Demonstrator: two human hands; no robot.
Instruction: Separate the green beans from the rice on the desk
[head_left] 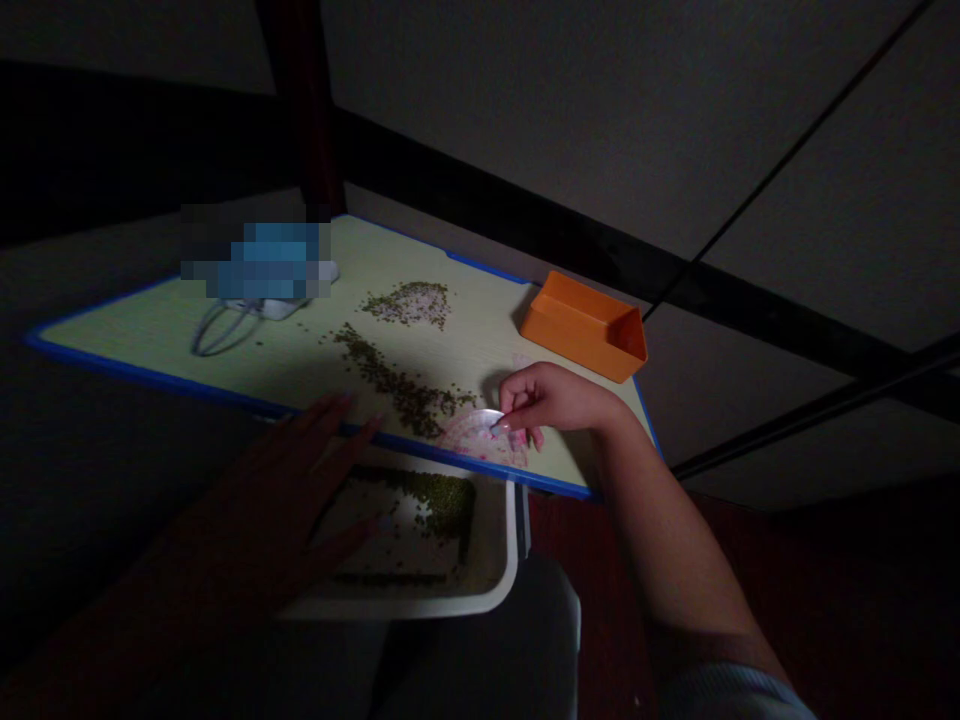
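My right hand [544,398] is over the near right part of a pale board [300,350] with a blue edge. Its thumb and fingers are pinched together at a shiny round dish [472,428] with pink marks. What the pinch holds, if anything, is too small to make out. In shadow, my left hand [315,490] reaches over the board's near edge with its fingers spread. Below it is a white bin [504,575] with a heap of small green grains [448,500]. A dark band of greenish-brown grains [409,395] lies on the board beside the dish.
A paler patch of grains [412,303] lies farther back on the board. An orange open box [574,330] stands at the back right. A pixelated blue object [274,262] with a looped cord [217,335] is at the left. A wall rises behind the board.
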